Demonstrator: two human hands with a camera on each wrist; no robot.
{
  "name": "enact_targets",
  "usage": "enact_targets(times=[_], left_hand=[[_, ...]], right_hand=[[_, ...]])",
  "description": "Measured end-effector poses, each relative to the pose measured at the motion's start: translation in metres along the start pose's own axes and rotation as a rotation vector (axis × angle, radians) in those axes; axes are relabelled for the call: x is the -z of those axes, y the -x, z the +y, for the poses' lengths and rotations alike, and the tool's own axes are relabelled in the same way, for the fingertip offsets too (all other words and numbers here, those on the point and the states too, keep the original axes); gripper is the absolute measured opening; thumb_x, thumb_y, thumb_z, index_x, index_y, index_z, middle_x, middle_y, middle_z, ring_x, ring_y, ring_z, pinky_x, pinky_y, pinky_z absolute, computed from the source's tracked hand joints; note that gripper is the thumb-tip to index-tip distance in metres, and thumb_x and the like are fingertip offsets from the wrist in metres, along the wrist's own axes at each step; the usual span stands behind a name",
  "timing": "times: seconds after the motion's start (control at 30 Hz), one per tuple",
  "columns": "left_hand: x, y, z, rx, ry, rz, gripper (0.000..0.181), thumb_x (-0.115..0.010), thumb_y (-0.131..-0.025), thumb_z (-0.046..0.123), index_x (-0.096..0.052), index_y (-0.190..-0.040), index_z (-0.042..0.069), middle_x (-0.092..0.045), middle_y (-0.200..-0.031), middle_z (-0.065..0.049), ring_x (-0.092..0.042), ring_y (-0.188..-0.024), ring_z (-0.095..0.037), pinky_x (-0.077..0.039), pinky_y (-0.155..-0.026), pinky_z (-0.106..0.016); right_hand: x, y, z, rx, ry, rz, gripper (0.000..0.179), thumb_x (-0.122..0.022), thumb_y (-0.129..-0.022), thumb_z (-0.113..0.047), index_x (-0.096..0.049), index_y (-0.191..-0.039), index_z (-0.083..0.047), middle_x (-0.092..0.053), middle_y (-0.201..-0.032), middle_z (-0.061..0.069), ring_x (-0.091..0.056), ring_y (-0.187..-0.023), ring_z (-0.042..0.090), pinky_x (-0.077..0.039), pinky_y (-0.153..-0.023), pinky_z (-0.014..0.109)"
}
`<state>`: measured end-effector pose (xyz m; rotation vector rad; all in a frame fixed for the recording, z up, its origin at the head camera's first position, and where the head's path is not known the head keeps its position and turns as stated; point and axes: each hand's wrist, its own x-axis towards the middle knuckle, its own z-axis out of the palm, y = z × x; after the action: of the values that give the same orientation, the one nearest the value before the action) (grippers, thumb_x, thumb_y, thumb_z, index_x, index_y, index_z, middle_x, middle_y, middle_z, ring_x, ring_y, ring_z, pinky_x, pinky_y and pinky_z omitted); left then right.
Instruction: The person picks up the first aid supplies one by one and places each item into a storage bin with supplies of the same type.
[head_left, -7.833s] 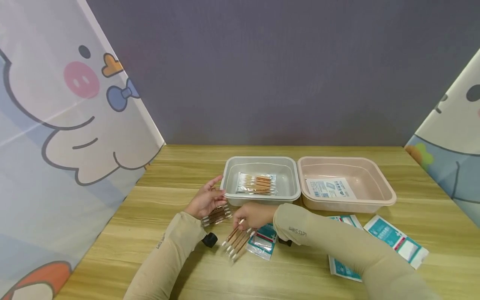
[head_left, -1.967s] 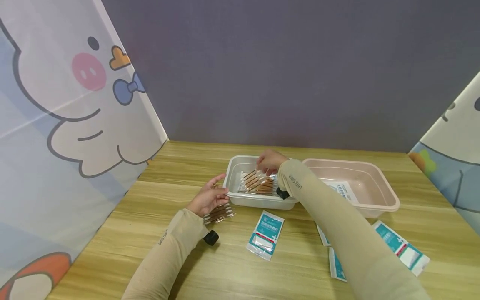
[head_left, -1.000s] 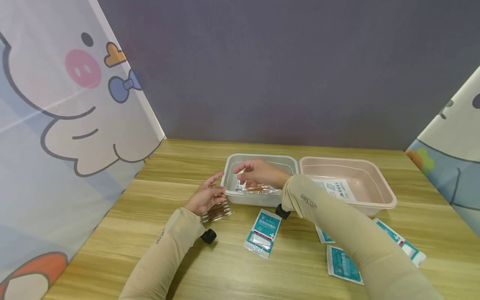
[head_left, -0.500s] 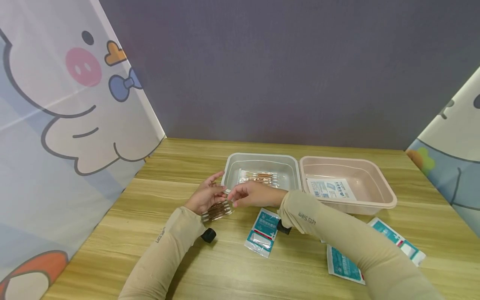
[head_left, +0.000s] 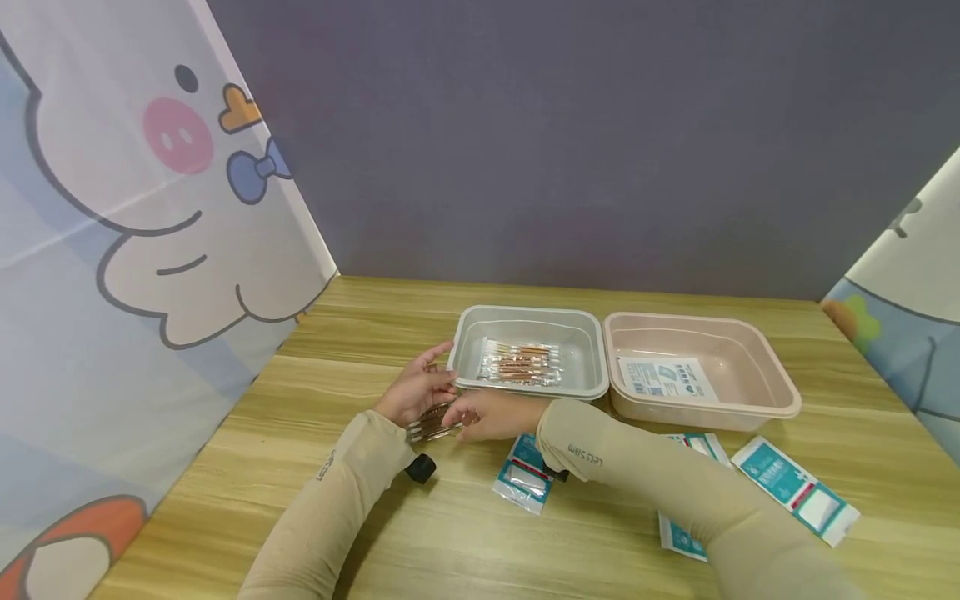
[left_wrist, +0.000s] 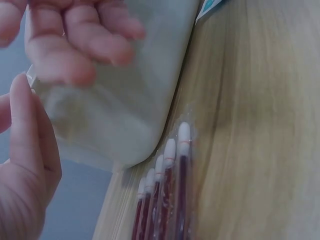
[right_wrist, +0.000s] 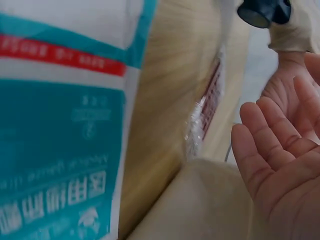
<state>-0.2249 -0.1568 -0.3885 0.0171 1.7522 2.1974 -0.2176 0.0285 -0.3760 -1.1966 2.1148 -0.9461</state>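
In the head view my left hand touches the left front corner of the grey-white bin with its fingers loosely spread. Just under that hand lies a clear pack of brown cotton swabs. My right hand hovers at the pack's right end, its fingers a little bent; the pack is partly hidden by both hands. In the left wrist view the white swab tips show beneath blurred fingers. The right wrist view has my right hand with nothing between its fingers. Inside the bin more packed swabs are stacked.
A pink bin stands to the right of the grey-white one, holding a white printed packet. A teal gauze packet lies below my right hand. More teal packets lie at the right, partly under the sleeve.
My right hand carried a swab pack to the grey-white bin and let it go there. It then came back down-left to the pack on the table. My left hand stays at the bin's corner.
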Motion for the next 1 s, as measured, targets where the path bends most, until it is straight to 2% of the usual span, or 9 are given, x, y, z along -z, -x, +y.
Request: enact_targets(times=[0.07, 0.2, 0.27, 0.33, 0.47, 0.6, 0.77, 0.9, 1.0], left_hand=[[0.0, 0.0, -0.001, -0.003, 0.008, -0.011, 0.064, -0.046, -0.095, -0.01, -0.02, -0.152, 0.004, -0.048, -0.079, -0.002, -0.057, -0.061, -0.008, -0.054, -0.057, -0.015], [0.0, -0.001, -0.001, -0.003, 0.023, -0.014, 0.065, -0.046, -0.095, -0.01, -0.019, -0.152, 0.004, -0.048, -0.078, -0.002, -0.057, -0.06, -0.007, -0.054, -0.056, -0.014], [0.001, -0.001, -0.001, -0.003, 0.028, -0.014, 0.065, -0.045, -0.095, -0.011, -0.019, -0.152, 0.005, -0.048, -0.078, -0.002, -0.057, -0.06, -0.007, -0.054, -0.056, -0.014], [0.002, -0.001, -0.001, -0.002, 0.031, -0.014, 0.064, -0.045, -0.095, -0.011, -0.019, -0.152, 0.005, -0.048, -0.078, -0.002, -0.058, -0.06, -0.007, -0.055, -0.057, -0.015], [0.002, -0.001, 0.0, -0.003, 0.032, -0.019, 0.064, -0.044, -0.095, -0.012, -0.018, -0.152, 0.004, -0.048, -0.079, -0.002, -0.058, -0.059, -0.007, -0.056, -0.058, -0.015], [0.002, -0.001, 0.001, 0.004, 0.04, -0.017, 0.065, -0.043, -0.095, -0.012, -0.017, -0.152, 0.004, -0.046, -0.078, -0.003, -0.058, -0.058, -0.007, -0.056, -0.058, -0.016], [0.0, -0.002, 0.001, 0.015, 0.035, -0.011, 0.065, -0.044, -0.095, -0.012, -0.019, -0.152, 0.006, -0.047, -0.078, -0.003, -0.058, -0.057, -0.007, -0.056, -0.057, -0.016], [-0.001, -0.002, 0.001, 0.013, 0.028, -0.005, 0.065, -0.045, -0.095, -0.012, -0.019, -0.152, 0.006, -0.047, -0.079, -0.003, -0.057, -0.057, -0.007, -0.055, -0.056, -0.016], [-0.001, -0.001, 0.001, 0.011, 0.041, -0.004, 0.066, -0.046, -0.094, -0.012, -0.019, -0.152, 0.006, -0.047, -0.079, -0.004, -0.057, -0.057, -0.007, -0.055, -0.055, -0.016]], right_hand=[[-0.003, -0.002, 0.001, 0.029, 0.031, -0.01, 0.029, -0.063, -0.09, -0.008, -0.062, -0.118, 0.0, -0.06, -0.12, 0.009, -0.057, -0.107, 0.02, -0.048, -0.091, 0.021], [-0.006, -0.008, 0.001, 0.109, 0.171, -0.024, 0.032, -0.063, -0.09, -0.01, -0.061, -0.12, 0.0, -0.061, -0.122, 0.009, -0.054, -0.115, 0.019, -0.044, -0.098, 0.022], [-0.008, -0.011, 0.002, 0.124, 0.242, -0.034, 0.034, -0.063, -0.091, -0.012, -0.061, -0.123, -0.001, -0.06, -0.126, 0.009, -0.051, -0.12, 0.019, -0.041, -0.103, 0.023], [-0.01, -0.014, 0.003, 0.113, 0.294, -0.059, 0.039, -0.063, -0.092, -0.013, -0.059, -0.128, -0.003, -0.058, -0.13, 0.009, -0.048, -0.124, 0.019, -0.038, -0.106, 0.024], [-0.014, -0.02, 0.008, 0.042, 0.362, -0.13, 0.048, -0.063, -0.093, -0.019, -0.051, -0.138, -0.007, -0.05, -0.14, 0.008, -0.04, -0.132, 0.02, -0.032, -0.112, 0.026], [-0.019, -0.023, 0.013, 0.021, 0.424, -0.182, 0.053, -0.062, -0.093, -0.024, -0.047, -0.141, -0.008, -0.043, -0.145, 0.009, -0.034, -0.136, 0.02, -0.026, -0.115, 0.027], [-0.019, -0.02, 0.011, 0.047, 0.479, -0.189, 0.049, -0.064, -0.093, -0.023, -0.052, -0.136, -0.006, -0.049, -0.14, 0.008, -0.039, -0.133, 0.019, -0.029, -0.113, 0.025], [-0.018, -0.017, 0.008, 0.048, 0.484, -0.163, 0.043, -0.065, -0.091, -0.022, -0.058, -0.13, -0.007, -0.056, -0.132, 0.007, -0.047, -0.125, 0.016, -0.037, -0.107, 0.023], [-0.017, -0.016, 0.01, 0.034, 0.407, -0.132, 0.04, -0.065, -0.091, -0.019, -0.058, -0.129, -0.007, -0.063, -0.115, 0.003, -0.056, -0.105, 0.01, -0.047, -0.092, 0.02]])
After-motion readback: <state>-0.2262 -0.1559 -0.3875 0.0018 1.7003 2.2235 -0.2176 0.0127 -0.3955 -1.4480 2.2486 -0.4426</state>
